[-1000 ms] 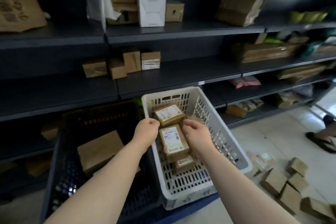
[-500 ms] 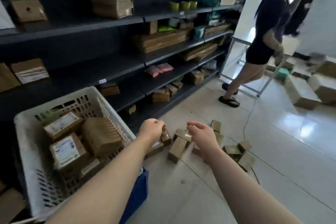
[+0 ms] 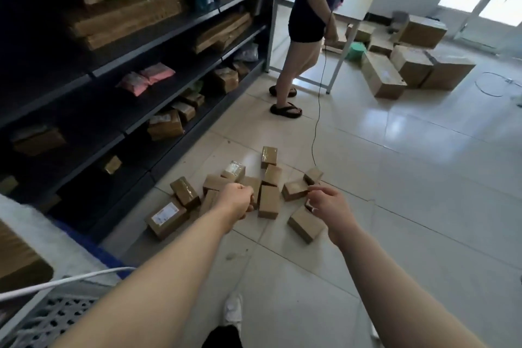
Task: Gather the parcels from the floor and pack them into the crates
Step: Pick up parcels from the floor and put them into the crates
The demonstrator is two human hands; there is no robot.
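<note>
Several small brown parcels (image 3: pixel 268 200) lie scattered on the tiled floor in front of me, one with a white label (image 3: pixel 166 217) at the left of the heap. My left hand (image 3: pixel 236 200) hovers over the heap with its fingers curled shut and nothing in it. My right hand (image 3: pixel 329 206) hangs above a parcel (image 3: pixel 305 224) at the right, fingers loosely apart, holding nothing. The white slotted crate (image 3: pixel 42 237) shows only its rim and side at the bottom left, with a brown parcel (image 3: pixel 19 265) inside.
Dark shelving (image 3: pixel 141 70) full of boxes runs along the left. A person in sandals (image 3: pixel 285 109) stands beyond the heap, trailing a black cable (image 3: pixel 317 121). A white table (image 3: pixel 333 37) and large cartons (image 3: pixel 409 65) stand at the back right. My white shoe (image 3: pixel 234 311) is below.
My view has swung right, from the white crate to the heap on the floor. Both hands left the crate's parcels and now reach out empty over the floor parcels.
</note>
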